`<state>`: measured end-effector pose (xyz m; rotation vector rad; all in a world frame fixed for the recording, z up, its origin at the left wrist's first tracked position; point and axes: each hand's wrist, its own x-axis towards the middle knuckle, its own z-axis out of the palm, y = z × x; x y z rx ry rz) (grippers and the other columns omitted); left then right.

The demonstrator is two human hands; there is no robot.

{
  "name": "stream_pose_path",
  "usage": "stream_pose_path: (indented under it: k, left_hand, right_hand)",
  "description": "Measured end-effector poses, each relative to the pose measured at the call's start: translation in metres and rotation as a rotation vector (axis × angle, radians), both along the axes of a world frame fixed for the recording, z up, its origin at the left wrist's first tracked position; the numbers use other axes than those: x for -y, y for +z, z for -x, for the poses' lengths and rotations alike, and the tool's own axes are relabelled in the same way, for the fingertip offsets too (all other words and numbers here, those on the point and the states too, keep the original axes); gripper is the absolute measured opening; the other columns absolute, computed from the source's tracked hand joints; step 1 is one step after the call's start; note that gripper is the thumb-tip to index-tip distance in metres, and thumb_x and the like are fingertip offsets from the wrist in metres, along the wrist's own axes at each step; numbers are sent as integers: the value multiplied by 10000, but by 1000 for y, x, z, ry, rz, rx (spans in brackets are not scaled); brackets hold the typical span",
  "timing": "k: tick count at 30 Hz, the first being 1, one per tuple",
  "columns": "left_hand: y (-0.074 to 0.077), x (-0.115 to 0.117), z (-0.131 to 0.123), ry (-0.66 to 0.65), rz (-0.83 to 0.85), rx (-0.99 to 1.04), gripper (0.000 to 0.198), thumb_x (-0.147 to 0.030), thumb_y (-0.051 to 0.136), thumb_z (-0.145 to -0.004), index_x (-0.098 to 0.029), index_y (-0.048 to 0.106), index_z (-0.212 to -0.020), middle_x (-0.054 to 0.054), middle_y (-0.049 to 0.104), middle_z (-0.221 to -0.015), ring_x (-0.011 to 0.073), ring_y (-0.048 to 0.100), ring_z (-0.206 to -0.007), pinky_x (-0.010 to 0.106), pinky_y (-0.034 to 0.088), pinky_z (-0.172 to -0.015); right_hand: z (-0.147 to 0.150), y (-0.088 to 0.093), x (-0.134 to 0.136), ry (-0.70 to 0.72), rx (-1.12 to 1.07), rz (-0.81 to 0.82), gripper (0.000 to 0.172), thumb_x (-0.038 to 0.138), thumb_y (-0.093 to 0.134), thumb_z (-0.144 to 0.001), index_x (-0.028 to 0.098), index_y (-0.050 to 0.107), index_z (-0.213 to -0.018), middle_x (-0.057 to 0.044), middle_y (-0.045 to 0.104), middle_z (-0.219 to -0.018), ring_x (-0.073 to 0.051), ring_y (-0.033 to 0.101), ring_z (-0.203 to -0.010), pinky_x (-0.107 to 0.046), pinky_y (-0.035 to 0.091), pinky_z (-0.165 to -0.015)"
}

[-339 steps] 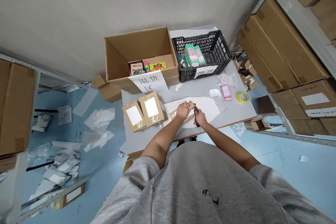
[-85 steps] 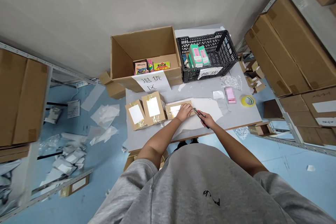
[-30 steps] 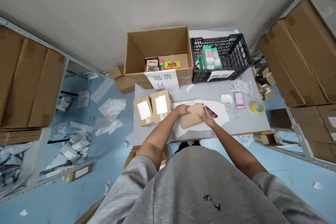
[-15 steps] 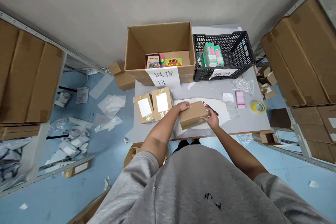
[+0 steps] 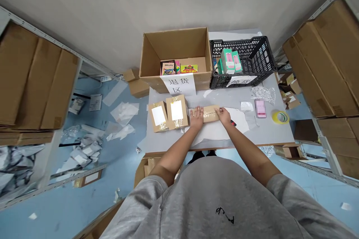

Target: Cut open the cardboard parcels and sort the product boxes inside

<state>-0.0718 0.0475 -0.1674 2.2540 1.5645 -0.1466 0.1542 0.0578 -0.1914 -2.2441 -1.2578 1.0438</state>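
Observation:
On the table lies a small brown cardboard box with a strip of clear tape along its top face. My left hand rests flat over the box's left end, fingers stretched out. At the opposite end my right hand has its fingers curled at the corner, gripping the box edge; whether it also pinches the tape I cannot tell. A white paper sheet spreads under and around the box. The red and black tip of a tool shows beside my right wrist, mostly hidden.
Two labelled cardboard boxes stand to the left. Behind are a large open carton with books and a black crate with green-pink boxes. A yellow tape roll, a pink box and bubble wrap lie right.
The box has been turned over so its taped face is up, and it sits farther from the front edge. My left hand went from gripping its corner to lying flat on it.

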Motion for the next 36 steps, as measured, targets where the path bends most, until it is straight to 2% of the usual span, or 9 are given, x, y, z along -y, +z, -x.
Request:
stream_pose_path:
  k: [3, 7, 13, 17, 21, 23, 29, 32, 36]
  left_hand:
    - [-3, -9, -4, 56, 23, 35, 1039, -362, 728, -981, -249, 169, -1850, 176, 221, -1885, 391, 104, -1768, 694, 67, -1409]
    - [-7, -14, -12, 131, 14, 89, 924, -262, 617, -1014, -240, 211, -1845, 146, 163, -1903, 372, 66, -1775, 673, 95, -1418]
    - [-15, -4, -13, 190, -15, 129, 1126, -623, 627, -1026, -42, 87, -1825, 261, 49, -1889, 394, -54, -1770, 624, 36, -1424]
    - [-19, -1, -14, 397, -84, 141, 1310, -751, 642, -989, 83, 11, -1778, 361, 27, -1853, 422, -54, -1763, 591, 99, -1426]
    - [-21, 6, -24, 558, -139, 178, 1370, -735, 756, -933, 80, 44, -1773, 393, 109, -1833, 450, 53, -1760, 604, 166, -1418]
    - [-21, 10, -29, 625, -162, 219, 1344, -688, 801, -924, 51, 77, -1781, 379, 168, -1831, 438, 116, -1758, 589, 197, -1419]
    - [-21, 33, -32, 730, -222, 329, 938, -411, 658, -1079, -56, 174, -1800, 281, 296, -1834, 346, 233, -1749, 539, 270, -1417]
    - [-24, 48, -33, 744, -199, 287, 787, -290, 500, -1123, -58, 184, -1805, 266, 280, -1844, 331, 222, -1753, 541, 285, -1413]
    - [-28, 61, -32, 618, -179, 231, 777, -273, 467, -1118, -31, 197, -1805, 265, 232, -1857, 342, 167, -1762, 564, 259, -1419]
  right_hand:
    - [-24, -15, 23, 21, 58, -84, 477, 354, 370, -1133, 187, 728, -1401, -157, 750, -1375, -285, 684, -1276, -384, 511, -1113]
    - [-49, -32, 49, 165, 298, 103, 530, 218, 548, -1014, 178, 649, -1533, -186, 622, -1517, -335, 578, -1375, -418, 473, -1140]
    - [-52, -47, 48, 358, 473, 236, 453, 217, 633, -1018, 199, 634, -1471, -172, 584, -1443, -315, 537, -1336, -374, 459, -1059]
    - [-52, -42, 42, 230, 356, 147, 432, 235, 558, -1051, 175, 641, -1471, -189, 591, -1418, -313, 593, -1268, -388, 510, -1037]
    - [-54, -16, 36, 66, 98, -151, 533, 307, 315, -1132, 186, 579, -1579, -172, 623, -1384, -251, 709, -997, -411, 590, -984]
    - [-48, 3, 27, 179, -19, -274, 559, 347, 271, -1152, 191, 583, -1589, -170, 679, -1368, -251, 739, -972, -427, 611, -994]
    - [1, 45, -13, 780, -141, -333, 515, 422, 508, -1137, 287, 624, -1620, -88, 675, -1614, -296, 629, -1483, -452, 499, -1254]
    - [24, 50, -28, 943, -59, -224, 548, 356, 507, -1144, 318, 572, -1686, -49, 657, -1645, -281, 655, -1466, -426, 526, -1229]
    - [38, 54, -38, 1077, 115, -185, 552, 346, 502, -1162, 343, 545, -1713, -64, 721, -1552, -269, 719, -1330, -373, 557, -1145]
